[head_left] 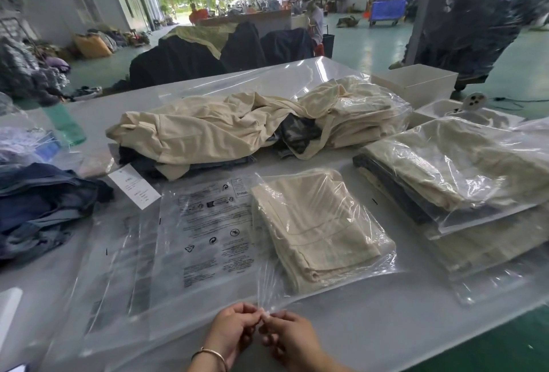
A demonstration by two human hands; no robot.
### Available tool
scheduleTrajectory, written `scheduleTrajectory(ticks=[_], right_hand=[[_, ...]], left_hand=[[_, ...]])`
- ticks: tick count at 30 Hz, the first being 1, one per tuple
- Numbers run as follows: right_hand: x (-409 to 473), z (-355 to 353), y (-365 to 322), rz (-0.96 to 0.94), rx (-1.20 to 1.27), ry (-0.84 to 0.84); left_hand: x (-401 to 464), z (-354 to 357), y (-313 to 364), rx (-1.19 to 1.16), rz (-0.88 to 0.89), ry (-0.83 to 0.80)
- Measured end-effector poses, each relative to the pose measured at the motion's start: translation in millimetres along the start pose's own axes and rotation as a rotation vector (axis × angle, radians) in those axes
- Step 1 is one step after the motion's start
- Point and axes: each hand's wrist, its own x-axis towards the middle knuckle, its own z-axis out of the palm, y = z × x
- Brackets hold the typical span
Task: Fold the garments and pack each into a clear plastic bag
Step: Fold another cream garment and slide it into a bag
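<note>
Both pinching the clear bag (pixel 323 252) mouth at the worktop's near edge: left hand (pixel 234 330), right hand (pixel 285 336). Best sealed flat over the folded cream garment (pixel 315 229).

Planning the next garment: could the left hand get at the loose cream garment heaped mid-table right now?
Probably not yet: the left hand pinches the clear plastic bag; otherwise only flat bags lie before the loose cream garment.

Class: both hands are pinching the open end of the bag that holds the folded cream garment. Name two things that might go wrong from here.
1. The left hand and right hand pinch thin film; pulling the bag may stretch or tear it.
2. The folded cream garment may shift and crease.
</note>
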Motion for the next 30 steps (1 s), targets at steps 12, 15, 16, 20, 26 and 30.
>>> scheduleTrajectory(ticks=[12, 15, 16, 20, 26, 30], right_hand=[[15.2, -37.0, -30.6, -0.086, 0.222, 0.352], [14.3, -82.7, -55.5, -0.113, 0.212, 0.528], [14.0, -100.6, -64.1, -0.132, 0.213, 0.586], [11.0, -163.2, -97.1, -0.180, 0.278, 0.693], [8.3, -192.0, -113.0, -0.151, 0.008, 0.630], [18.7, -189.4, -124.6, -0.275, -0.494, 0.703]], left_hand=[[7.5, -13.1, 7.0, 0.359, 0.122, 0.152], [10.0, -25.7, 11.1, 0.345, 0.099, 0.207], [10.3, -29.1, 12.1, 0.350, 0.098, 0.226], [12.4, -36.5, 14.0, 0.396, 0.117, 0.260], [13.1, -34.6, 30.5, 0.590, 0.177, 0.282], [15.8, -20.1, 56.3, 0.606, 0.310, 0.388]])
